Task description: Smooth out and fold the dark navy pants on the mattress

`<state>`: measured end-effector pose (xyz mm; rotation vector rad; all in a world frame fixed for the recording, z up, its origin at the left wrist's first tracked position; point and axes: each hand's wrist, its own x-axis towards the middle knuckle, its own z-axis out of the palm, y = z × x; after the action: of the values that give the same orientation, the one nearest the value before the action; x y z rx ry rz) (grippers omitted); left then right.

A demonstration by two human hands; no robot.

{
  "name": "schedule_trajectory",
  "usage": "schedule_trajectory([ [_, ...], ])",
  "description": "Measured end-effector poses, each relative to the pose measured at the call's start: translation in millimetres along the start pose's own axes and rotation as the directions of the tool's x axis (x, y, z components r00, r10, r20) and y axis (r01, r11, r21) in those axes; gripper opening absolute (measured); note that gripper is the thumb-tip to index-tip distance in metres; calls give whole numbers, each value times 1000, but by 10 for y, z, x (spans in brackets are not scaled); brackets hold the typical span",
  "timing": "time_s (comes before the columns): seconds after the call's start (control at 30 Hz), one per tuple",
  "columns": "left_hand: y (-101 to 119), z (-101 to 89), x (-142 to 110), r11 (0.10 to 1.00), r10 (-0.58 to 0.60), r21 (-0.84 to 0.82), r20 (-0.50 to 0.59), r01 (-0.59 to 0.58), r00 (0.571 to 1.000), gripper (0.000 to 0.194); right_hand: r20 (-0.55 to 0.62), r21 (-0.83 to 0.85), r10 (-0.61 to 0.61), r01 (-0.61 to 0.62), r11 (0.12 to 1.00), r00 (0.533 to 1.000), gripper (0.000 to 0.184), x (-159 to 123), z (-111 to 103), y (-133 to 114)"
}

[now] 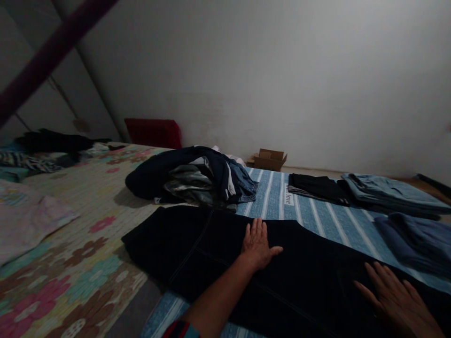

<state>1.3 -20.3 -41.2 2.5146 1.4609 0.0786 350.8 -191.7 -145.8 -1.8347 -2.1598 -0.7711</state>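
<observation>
The left hand (259, 246) and right hand (396, 295) lie open, flat (gripping nothing) on a dark garment (303, 267); its right end is cut off; darkness obscures its details.

A home bedroom, shown by its flowered bedspread (105, 202), striped sheet (269, 197) and folded clothes (398, 192)

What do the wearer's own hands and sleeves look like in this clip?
The left hand is bare, with no glove or watch visible; a striped sleeve in red, dark and teal-blue shows on that arm. The right hand is also ungloved; its sleeve is out of view.
</observation>
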Motion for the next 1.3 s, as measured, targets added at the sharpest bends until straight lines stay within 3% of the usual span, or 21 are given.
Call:
schedule_trajectory([
  [0.1, -75, 22, -6, 1000, -13, -4, 28, 14, 1000, 95, 17, -2, -13, 13, 1000, 1000, 50, 9, -38, 4],
  [0.2, -67, 19, -14, 1000, -22, -15, 44, 22, 999, 95, 110, -10, 32, -31, 999, 993, 51, -2, -42, 13],
  [0.4, -169, -180, -126, 999, -35, 8, 4, 35, 999, 93, 252, -27, 106, -102, 994, 962, 52, -36, 31, 40],
  [0.63, -582, -222, -279, 980, -189, 60, -3, 189, 982, 90, 228, -13, 85, -84, 996, 970, 50, -61, 43, 45],
  [0.87, -586, -252, -295, 978, -195, 72, -14, 195, 981, 89, 105, -30, 3, 0, 1000, 994, 51, -27, -28, 36],
  [1.3, -787, -243, -320, 966, -231, 115, -18, 232, 973, 89, 282, -52, 90, -78, 996, 955, 52, 82, -149, -12],
])
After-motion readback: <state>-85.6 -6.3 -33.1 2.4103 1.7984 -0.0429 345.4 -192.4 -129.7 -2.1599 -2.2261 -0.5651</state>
